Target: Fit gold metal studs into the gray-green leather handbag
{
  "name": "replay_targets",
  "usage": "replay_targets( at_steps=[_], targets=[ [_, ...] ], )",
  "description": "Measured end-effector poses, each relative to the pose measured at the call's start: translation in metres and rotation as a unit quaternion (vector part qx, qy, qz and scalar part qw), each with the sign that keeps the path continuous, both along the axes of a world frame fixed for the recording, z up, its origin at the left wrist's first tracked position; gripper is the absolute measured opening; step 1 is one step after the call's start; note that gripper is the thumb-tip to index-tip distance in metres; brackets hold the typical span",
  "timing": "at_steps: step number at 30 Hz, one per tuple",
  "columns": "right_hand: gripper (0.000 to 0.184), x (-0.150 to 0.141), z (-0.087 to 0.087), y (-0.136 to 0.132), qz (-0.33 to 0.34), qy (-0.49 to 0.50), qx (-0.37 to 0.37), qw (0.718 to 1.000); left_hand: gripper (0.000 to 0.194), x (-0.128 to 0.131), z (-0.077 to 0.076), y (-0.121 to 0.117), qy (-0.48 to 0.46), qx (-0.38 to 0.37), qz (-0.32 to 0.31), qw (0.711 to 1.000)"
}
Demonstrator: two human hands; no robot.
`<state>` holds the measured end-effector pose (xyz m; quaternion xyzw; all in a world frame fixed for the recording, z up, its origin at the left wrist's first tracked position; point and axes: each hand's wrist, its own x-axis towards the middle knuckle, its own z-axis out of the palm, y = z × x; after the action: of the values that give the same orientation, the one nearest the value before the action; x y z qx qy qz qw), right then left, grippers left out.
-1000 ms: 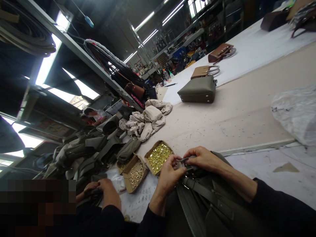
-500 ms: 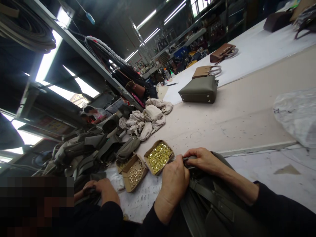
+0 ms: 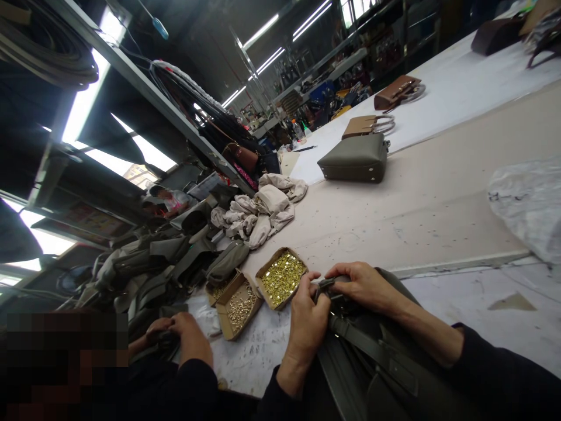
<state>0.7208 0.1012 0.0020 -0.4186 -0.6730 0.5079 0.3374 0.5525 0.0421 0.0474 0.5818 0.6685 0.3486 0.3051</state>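
Note:
A dark olive-green handbag point(image 3: 394, 356) lies close in front of me at the lower right, its strap and tag facing up. My right hand point(image 3: 363, 286) pinches the bag's upper edge between thumb and fingers. Just left of that edge, my left hand point(image 3: 308, 313) is closed, thumb against curled fingers; whatever is between them is too small or hidden to tell. Beyond it stands a cardboard box of shiny gold metal studs point(image 3: 280, 278). Beside that is another cardboard box point(image 3: 228, 327) with small copper-coloured rivets.
At lower left, a co-worker's hands point(image 3: 182, 333) handle dark material. Piled olive bag pieces point(image 3: 166, 257) and crumpled beige cloth point(image 3: 272, 204) lie along the left. A finished olive handbag point(image 3: 355, 158) sits on the table point(image 3: 438, 193); clear plastic point(image 3: 530, 204) is at right.
My left hand has drawn slightly left and down, off the bag's edge, its index finger lifting. My right hand keeps its pinch there.

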Motion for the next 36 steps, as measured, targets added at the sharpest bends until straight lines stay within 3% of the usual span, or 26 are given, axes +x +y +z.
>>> replay_targets(
  at_steps=[4,8,11,16,21,27,30,36],
  targets=[
    [0.028,0.0,0.001,-0.003,-0.014,-0.042,0.048,0.998,0.041,0.004,0.001,0.002,-0.05,-0.023,0.033,0.998],
    [0.028,0.002,-0.002,-0.002,0.006,-0.025,0.039,0.999,0.036,0.007,0.0,0.005,-0.155,-0.065,0.035,0.985],
    [0.03,0.003,-0.005,-0.001,0.014,-0.007,0.038,0.999,0.031,0.005,-0.003,0.006,-0.165,-0.055,0.029,0.984],
    [0.032,0.003,-0.012,0.003,0.058,0.083,-0.024,0.995,0.026,0.001,-0.009,0.005,-0.144,-0.047,0.016,0.988],
    [0.04,0.006,-0.013,0.007,0.108,0.13,-0.058,0.984,0.027,0.003,-0.013,0.006,-0.2,-0.059,0.034,0.977],
    [0.026,0.01,-0.011,0.008,0.051,0.056,-0.021,0.997,0.04,0.005,-0.015,0.009,-0.258,-0.073,0.061,0.961],
    [0.027,0.01,-0.011,0.009,0.069,0.124,-0.082,0.987,0.045,0.003,-0.017,0.009,-0.292,-0.084,0.057,0.951],
    [0.052,0.008,-0.015,0.013,0.07,0.199,-0.207,0.955,0.047,0.001,-0.025,0.013,-0.34,-0.098,0.052,0.934]
  ],
)
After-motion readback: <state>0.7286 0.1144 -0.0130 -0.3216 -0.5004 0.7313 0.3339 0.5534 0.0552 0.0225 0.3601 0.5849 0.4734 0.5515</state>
